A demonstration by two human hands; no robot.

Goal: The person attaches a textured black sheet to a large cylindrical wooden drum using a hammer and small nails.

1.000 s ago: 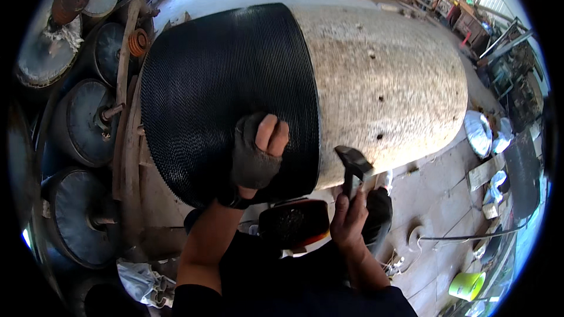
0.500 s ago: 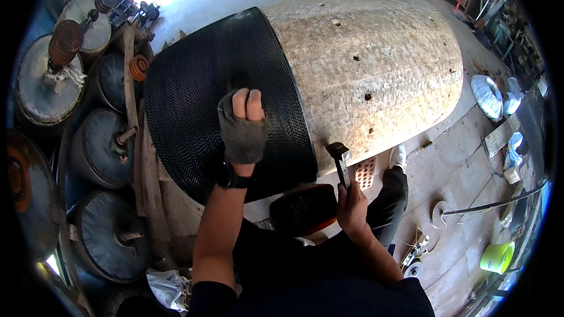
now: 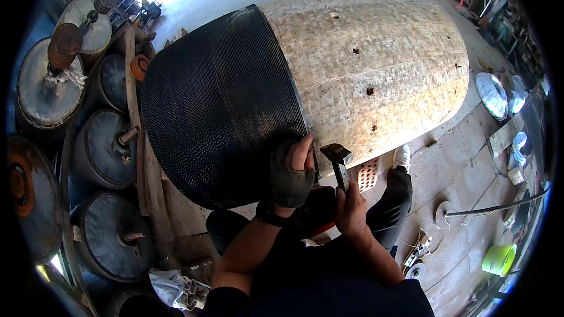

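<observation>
A large wooden drum lies across the view in front of me. Its left part is wrapped in black ridged material, and the bare wood has several holes. My left hand, in a dark fingerless glove, is at the near right edge of the black wrap. Its fingers are curled, and whatever may be in them is hidden. My right hand grips a hammer by its handle, with the head raised beside the drum's near side. A small gap separates the hammer head from my left fingers.
Several black rollers with shafts stand along the left, beside wooden planks. Below the drum are a perforated brick and a dark red-rimmed container. An angle grinder and a lime bucket lie to the right.
My left hand has moved right and nearer to me, from the middle of the black wrap to its edge. The hammer stays in my right hand, nearly in place.
</observation>
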